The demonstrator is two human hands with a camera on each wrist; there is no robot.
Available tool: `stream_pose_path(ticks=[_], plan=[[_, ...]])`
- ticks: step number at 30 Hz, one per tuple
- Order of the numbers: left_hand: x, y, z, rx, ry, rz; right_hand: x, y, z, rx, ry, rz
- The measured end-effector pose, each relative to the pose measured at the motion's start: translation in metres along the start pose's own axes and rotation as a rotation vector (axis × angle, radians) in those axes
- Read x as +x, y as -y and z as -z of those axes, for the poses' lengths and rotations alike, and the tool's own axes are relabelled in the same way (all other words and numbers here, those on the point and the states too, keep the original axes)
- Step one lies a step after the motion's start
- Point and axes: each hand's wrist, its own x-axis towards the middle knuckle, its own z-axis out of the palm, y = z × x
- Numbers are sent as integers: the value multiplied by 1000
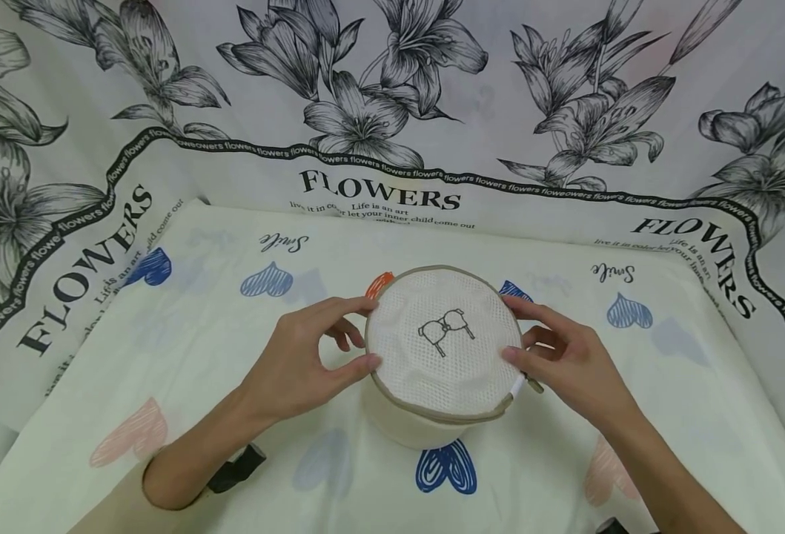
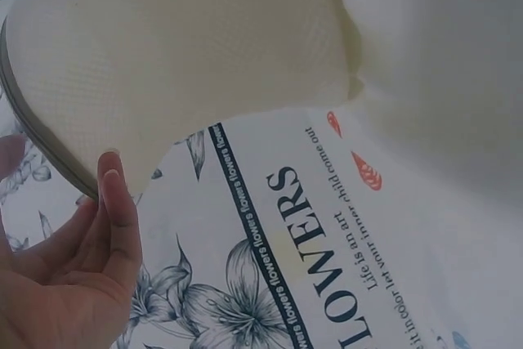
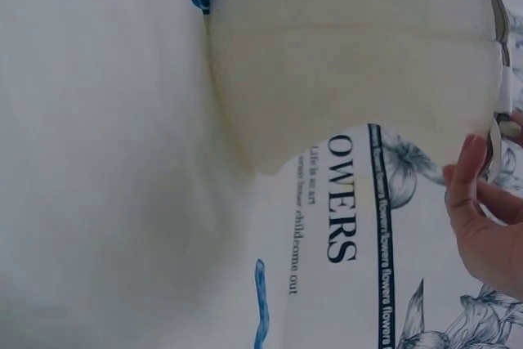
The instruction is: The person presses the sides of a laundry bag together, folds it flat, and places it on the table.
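A round white mesh laundry bag (image 1: 402, 378) stands on the cloth, its lid edged by a beige zipper rim. On the lid is a small dark line drawing (image 1: 445, 331) shaped like a bra or glasses. My left hand (image 1: 308, 356) pinches the rim at its left side, thumb on top. Opposite it, my right hand (image 1: 568, 360) pinches the right side, close to the zipper pull (image 1: 534, 385). In the left wrist view, the bag's mesh side (image 2: 204, 46) curves inward below the rim. The right wrist view shows a seam across the bag's side (image 3: 351, 79).
The bag stands on a pale cloth (image 1: 232, 356) printed with hearts and the word "Smile". Behind it hangs white fabric (image 1: 499, 44) with black flower prints and "FLOWERS" lettering. A black wrist device (image 1: 237, 468) sits at my left wrist.
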Motion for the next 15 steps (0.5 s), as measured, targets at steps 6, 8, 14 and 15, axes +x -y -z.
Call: stream_pose_path(ticks=[6,8,14,15], plan=[[-1,0,-2,-66,2,88,-1,-3,-5,4,-37,-5],[-1,0,-3,-96,7,126,-2,-4,-7,3,-47,-10],[-1,2,-5,-181,20,222,-2,-7,-10,18,-41,-22],[-1,2,-5,-193,25,237,-2,-7,-10,12,-37,-24]])
